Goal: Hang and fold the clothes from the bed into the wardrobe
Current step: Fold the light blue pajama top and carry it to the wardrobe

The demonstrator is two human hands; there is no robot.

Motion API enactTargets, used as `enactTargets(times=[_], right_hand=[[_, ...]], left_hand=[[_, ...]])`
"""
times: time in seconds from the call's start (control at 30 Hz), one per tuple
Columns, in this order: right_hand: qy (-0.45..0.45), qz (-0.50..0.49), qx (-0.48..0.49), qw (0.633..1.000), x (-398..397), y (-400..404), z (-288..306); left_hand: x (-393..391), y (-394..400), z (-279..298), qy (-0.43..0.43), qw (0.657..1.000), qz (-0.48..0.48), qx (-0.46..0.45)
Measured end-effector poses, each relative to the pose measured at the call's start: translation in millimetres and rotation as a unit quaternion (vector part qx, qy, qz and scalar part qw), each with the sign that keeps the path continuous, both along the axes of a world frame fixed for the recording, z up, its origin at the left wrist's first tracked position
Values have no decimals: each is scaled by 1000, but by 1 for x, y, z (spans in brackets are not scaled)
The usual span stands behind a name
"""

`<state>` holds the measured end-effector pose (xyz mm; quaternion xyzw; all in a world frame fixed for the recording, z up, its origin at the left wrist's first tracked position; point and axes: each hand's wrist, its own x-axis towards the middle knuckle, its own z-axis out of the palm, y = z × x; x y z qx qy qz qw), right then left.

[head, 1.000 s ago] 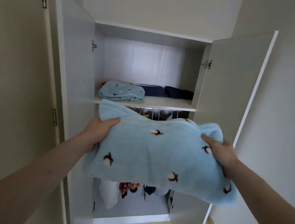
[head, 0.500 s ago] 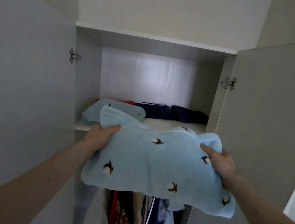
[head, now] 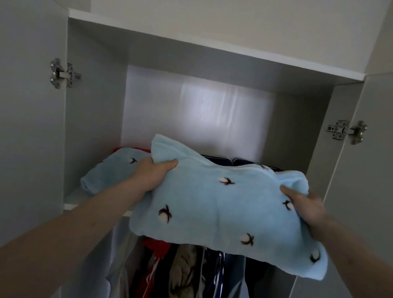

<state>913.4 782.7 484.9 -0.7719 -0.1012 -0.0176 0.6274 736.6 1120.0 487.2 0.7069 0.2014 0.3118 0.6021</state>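
Both forearms bare, no sleeves to frame edge. L hand (head: pixel 155 172) & R hand (head: pixel 307 207) bare too.

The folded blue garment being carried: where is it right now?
Head view, centre: the folded blue garment is gripped by both hands at the shelf edge, above the hanging clothes.

The folded cloth (head: pixel 227 208) is showing pale blue with small white-and-dark-brown cotton sprigs. At nine o'clock from it, a second cloth (head: pixel 109 172) is wearing the same blue and sprigs over something red (head: pixel 137 150). Navy items (head: pixel 216 158) are lying at twelve o'clock. At six o'clock, red, khaki, navy and grey clothes (head: pixel 184 281) are hanging. The wardrobe (head: pixel 205 41) is looking white-grey.
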Motion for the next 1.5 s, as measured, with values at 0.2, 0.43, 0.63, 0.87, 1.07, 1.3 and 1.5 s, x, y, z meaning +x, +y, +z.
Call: enactTargets(times=[0.2,0.43,0.63,0.87,1.07,1.3,1.5], right_hand=[[-2,-4,-23,1000,56,26,15],[26,4,-52,998,138,54,25],[79,-11,-100,992,211,58,24],[54,-67,-213,973,268,72,9],[-174,-109,-234,950,248,90,11],[-326,-9,-246,913,185,101,-50],[-318,-15,-245,916,225,104,-78]], left_hand=[[67,32,1,5,1000,-11,2],[140,55,7,19,1000,-11,-11],[205,52,10,23,999,-28,34],[265,48,-7,159,986,-22,42],[258,34,-10,186,959,79,201],[218,-18,-49,125,817,-76,558],[250,-16,-89,180,806,-45,563]])
